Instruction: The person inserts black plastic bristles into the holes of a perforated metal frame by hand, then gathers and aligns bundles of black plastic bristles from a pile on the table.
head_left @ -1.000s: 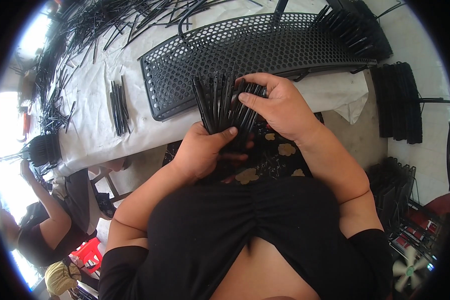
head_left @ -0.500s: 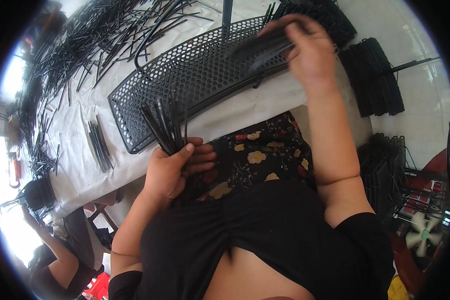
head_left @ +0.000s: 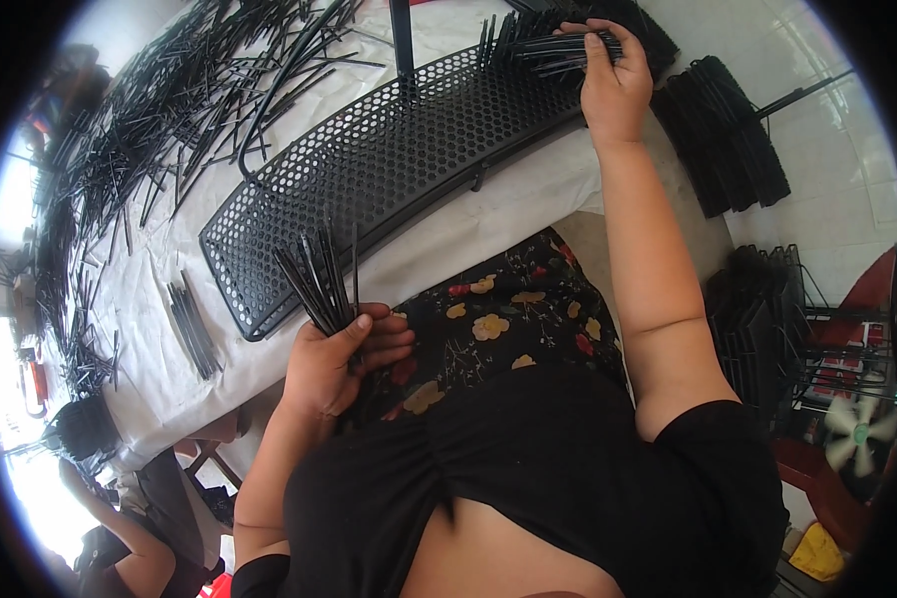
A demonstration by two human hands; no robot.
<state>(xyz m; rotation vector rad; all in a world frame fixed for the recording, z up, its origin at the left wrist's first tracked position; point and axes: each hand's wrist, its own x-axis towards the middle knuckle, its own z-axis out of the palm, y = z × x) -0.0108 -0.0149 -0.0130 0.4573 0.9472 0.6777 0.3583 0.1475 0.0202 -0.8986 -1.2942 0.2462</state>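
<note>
Left hand (head_left: 346,347), fingers loosely spread, thumb pinning thin black sticks (head_left: 321,299), near left | right hand (head_left: 613,85) closed around black stick bundle (head_left: 556,50), far right, by black perforated panel (head_left: 369,154) | left's slack hold could spill sticks

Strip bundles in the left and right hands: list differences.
The left bundle, in the left hand, points up the picture; the right bundle, in the right hand, points left. The left bundle fans wide at its tips; the right bundle is tighter. Both consist of several thin black strips.
</note>
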